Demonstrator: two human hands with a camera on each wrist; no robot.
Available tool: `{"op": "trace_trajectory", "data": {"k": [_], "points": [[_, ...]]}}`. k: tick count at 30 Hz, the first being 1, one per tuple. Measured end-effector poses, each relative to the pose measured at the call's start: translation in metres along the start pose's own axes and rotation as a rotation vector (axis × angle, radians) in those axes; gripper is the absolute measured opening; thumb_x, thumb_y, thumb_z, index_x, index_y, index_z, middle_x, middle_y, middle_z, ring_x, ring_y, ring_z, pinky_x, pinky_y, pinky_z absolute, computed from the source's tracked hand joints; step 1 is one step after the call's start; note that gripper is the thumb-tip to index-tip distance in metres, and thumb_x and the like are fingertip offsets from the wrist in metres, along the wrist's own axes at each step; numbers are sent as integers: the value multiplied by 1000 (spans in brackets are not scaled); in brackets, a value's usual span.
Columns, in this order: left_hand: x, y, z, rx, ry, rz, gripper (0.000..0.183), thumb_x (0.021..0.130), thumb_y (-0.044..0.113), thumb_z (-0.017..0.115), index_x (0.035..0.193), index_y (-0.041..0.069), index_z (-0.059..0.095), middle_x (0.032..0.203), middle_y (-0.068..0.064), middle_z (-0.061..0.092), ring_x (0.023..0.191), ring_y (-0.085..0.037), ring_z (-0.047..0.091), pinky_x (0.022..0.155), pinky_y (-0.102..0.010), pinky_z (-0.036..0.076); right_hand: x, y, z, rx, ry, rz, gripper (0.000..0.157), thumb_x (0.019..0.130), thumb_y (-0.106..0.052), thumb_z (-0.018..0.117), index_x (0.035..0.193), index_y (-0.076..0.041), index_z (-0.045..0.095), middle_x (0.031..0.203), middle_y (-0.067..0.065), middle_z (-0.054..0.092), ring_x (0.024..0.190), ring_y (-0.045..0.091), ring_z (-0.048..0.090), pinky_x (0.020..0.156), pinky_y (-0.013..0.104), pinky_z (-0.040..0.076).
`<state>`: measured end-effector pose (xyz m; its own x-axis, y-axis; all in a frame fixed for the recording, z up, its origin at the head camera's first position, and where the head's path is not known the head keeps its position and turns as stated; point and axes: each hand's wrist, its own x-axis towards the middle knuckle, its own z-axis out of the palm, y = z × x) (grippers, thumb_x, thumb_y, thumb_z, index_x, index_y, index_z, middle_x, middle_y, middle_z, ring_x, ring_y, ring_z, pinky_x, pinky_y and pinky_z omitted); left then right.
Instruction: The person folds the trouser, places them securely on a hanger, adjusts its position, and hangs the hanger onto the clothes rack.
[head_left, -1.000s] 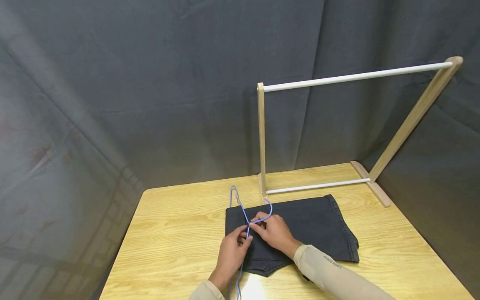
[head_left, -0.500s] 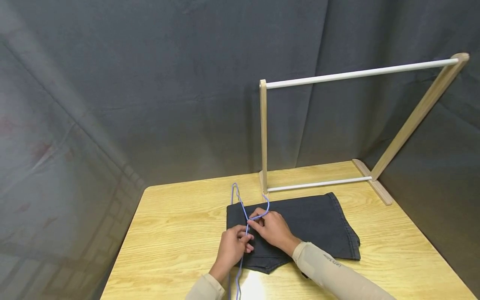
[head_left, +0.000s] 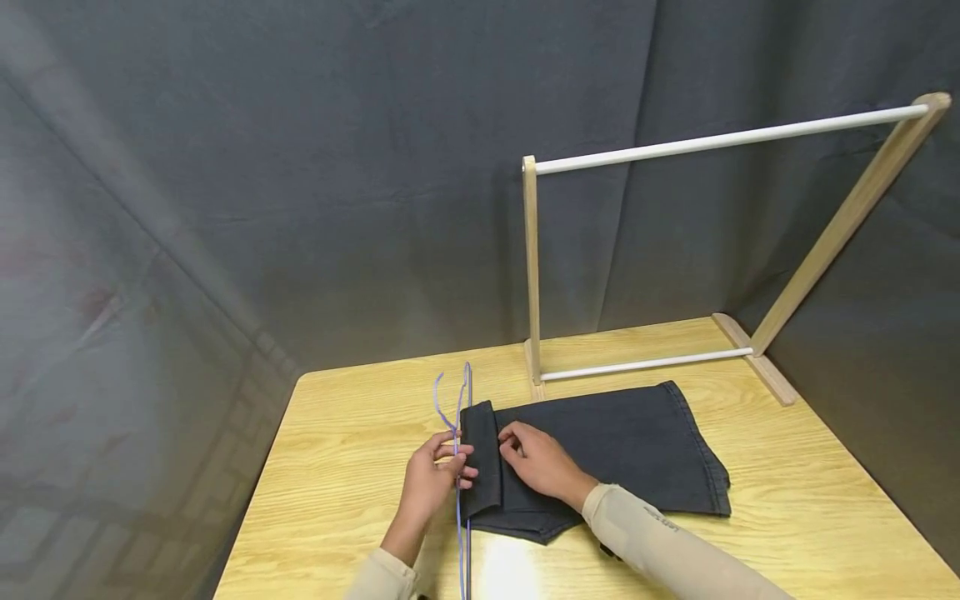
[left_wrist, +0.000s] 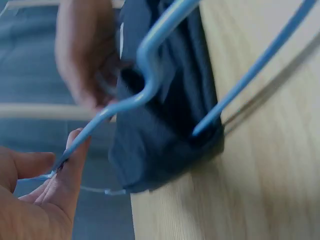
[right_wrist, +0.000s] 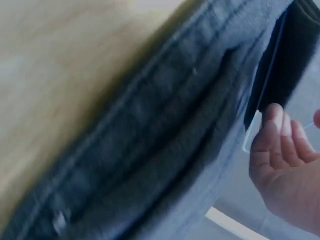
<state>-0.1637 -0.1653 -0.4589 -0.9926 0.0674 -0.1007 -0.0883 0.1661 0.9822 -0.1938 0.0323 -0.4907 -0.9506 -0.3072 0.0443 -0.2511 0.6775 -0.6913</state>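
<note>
Folded dark trousers (head_left: 615,450) lie on the table, their left end turned over as a flap (head_left: 483,458). A thin blue wire hanger (head_left: 459,533) runs along that left end, its hook (head_left: 441,400) pointing left. Its bar (left_wrist: 215,112) passes into the fold of the cloth in the left wrist view. My left hand (head_left: 435,475) pinches the hanger's wire near the base of the hook, between thumb and fingers. At the flap's right edge is my right hand (head_left: 546,462), off the hanger, fingers loosely bent. In the right wrist view its fingertips (right_wrist: 274,112) are right at the cloth.
A rack with wooden uprights (head_left: 531,275) and a white top rail (head_left: 720,143) stands at the back right of the wooden table (head_left: 352,467). Its lower rail (head_left: 645,365) is close behind the trousers. Grey curtains (head_left: 390,183) hang around the table.
The hanger has turned over to the left, its hook swinging from right to left. The trousers' left end now lies folded rightward. My left hand moved left; my right hand let go of the hanger.
</note>
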Motion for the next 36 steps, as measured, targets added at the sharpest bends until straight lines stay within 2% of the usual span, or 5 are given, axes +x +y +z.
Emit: {"op": "trace_trajectory", "data": {"k": [9,14,18,25,36], "points": [[22,-12,-27,-61,180,-55,30,97,13,55,111,-14,57,99,-29,69,72,-28,73,71,-42,60,5,-2,11,203,-158,219,50,94,-44,54,128,-7,53,111,5,66,102,21,62,84,41,50],[25,-19,-30,-38,238,-76,27,95,8,56,108,-15,57,94,-28,71,69,-29,73,66,-37,60,10,-6,16,389,-202,306,63,92,-40,61,135,3,45,104,7,68,87,17,64,75,36,54],[27,-26,-31,-35,268,-103,25,95,7,57,105,-15,58,94,-27,71,64,-24,73,65,-36,60,14,-9,18,473,-204,333,47,91,-33,63,120,3,53,81,5,62,69,14,59,63,32,53],[28,-36,-33,-126,292,-112,24,95,7,55,103,-15,58,96,-30,70,70,-32,73,65,-34,60,17,-12,21,456,-184,257,24,94,-18,60,78,-9,45,57,-4,41,51,12,49,53,26,47],[25,-46,-26,-275,238,-132,32,96,11,56,109,-18,55,95,-24,72,71,-21,74,68,-31,60,17,-30,4,420,-136,106,21,93,-17,60,102,2,58,85,12,67,63,13,55,55,25,42]]}}
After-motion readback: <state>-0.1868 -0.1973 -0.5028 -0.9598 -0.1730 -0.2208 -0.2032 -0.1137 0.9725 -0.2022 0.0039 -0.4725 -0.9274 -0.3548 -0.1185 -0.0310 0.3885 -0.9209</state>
